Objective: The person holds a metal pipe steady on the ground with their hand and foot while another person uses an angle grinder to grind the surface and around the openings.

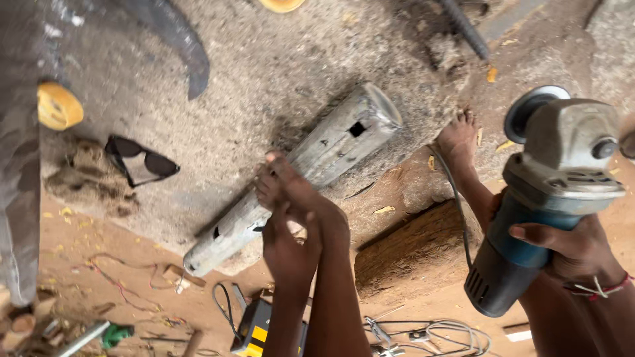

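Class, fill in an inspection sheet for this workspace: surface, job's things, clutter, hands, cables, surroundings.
Surface: sandy ground, dusty, with a dug hollow.
Job's things: grey wooden post with square holes, lying slanted, a bare foot on it; angle grinder.
Clutter: sunglasses, yellow roll, yellow-black box.
Grippers: right hand grips the angle grinder; left hand by the foot, grip unclear.
Cables: grinder cord; loose wires.
Surroundings: nothing seen.
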